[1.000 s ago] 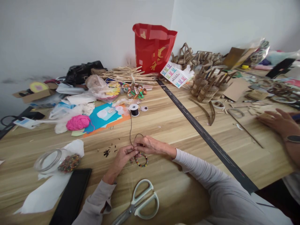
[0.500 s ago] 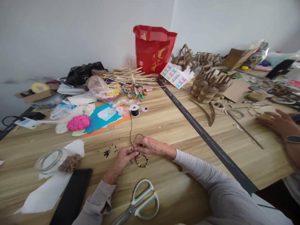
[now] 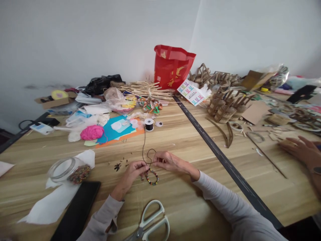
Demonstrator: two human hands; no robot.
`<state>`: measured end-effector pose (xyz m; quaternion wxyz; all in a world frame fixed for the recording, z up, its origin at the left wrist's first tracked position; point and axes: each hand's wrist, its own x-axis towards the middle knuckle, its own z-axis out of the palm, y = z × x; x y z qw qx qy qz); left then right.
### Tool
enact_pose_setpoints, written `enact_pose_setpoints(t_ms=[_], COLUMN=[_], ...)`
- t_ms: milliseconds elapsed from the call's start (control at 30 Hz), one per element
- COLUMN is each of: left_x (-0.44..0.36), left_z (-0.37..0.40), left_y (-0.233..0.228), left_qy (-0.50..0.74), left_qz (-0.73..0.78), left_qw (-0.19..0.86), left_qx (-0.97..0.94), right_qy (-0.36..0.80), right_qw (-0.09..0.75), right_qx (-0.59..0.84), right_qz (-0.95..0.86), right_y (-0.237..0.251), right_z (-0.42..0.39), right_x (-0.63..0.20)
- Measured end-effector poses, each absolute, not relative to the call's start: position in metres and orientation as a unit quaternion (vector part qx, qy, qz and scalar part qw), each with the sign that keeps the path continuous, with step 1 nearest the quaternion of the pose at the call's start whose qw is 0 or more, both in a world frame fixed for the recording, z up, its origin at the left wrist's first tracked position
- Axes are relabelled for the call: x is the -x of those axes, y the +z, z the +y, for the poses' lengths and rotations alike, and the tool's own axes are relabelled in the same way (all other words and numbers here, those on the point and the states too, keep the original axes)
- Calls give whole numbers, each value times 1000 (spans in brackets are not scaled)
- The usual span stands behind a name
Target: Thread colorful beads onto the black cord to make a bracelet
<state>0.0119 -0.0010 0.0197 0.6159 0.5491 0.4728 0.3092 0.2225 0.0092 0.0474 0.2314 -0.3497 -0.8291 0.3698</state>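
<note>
My left hand (image 3: 131,174) and my right hand (image 3: 168,161) meet over a wooden table (image 3: 185,197). Each pinches a thin black cord (image 3: 143,144) just above a small ring of coloured beads (image 3: 151,177) strung on it. The cord loops between my fingers and runs away from me to a black spool (image 3: 149,124). Tiny dark cord scraps (image 3: 117,165) lie left of my left hand. Pale-handled scissors (image 3: 150,222) rest on the table close to me, touched by neither hand.
A tipped glass jar of beads (image 3: 69,170) lies on white paper at left, beside a black flat case (image 3: 75,214). Pink yarn (image 3: 92,132), coloured paper, bamboo sticks and a red bag (image 3: 173,66) crowd the back. Another person's hand (image 3: 301,150) rests at right among cardboard pieces.
The view has tilted up and shifted, so everything sits lower and to the right in the picture. My hands have drawn slightly apart along the cord, still holding the beaded loop.
</note>
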Motion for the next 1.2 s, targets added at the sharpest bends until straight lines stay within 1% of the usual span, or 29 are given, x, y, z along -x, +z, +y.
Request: enact_pose_setpoints(t_ms=[67, 167, 300, 400, 567, 667, 767, 933, 1067, 1200], left_x=[-11, -11, -12, -11, -7, -6, -5, -2, 0, 0], left_z=[-1, -3, -8, -10, -13, -15, -16, -14, -12, -11], left_y=[19, 19, 17, 15, 11, 10, 12, 13, 12, 7], left_qy=[314, 328, 352, 377, 396, 394, 384, 354, 337, 340], left_qz=[469, 462, 449, 448, 453, 457, 476, 488, 485, 469], left_qw=[621, 627, 651, 665, 661, 652, 639, 625, 626, 631], left_qx=[-544, -535, -501, -463, -449, -459, -467, -496, -508, -516], right_qy=[392, 391, 414, 484, 655, 707, 732, 717, 653, 521], right_qw=[206, 178, 217, 226, 174, 155, 130, 93, 75, 148], right_qx=[352, 350, 364, 372, 370, 351, 349, 373, 346, 356], right_qz=[-824, -832, -806, -759, -635, -595, -571, -582, -669, -762], right_y=[42, 29, 14, 12, 17, 16, 11, 6, 12, 27], right_z=[5, -2, -8, -12, -14, -13, -10, -6, -1, 5], right_x=[-222, -215, -205, -202, -204, -205, -205, -209, -216, -221])
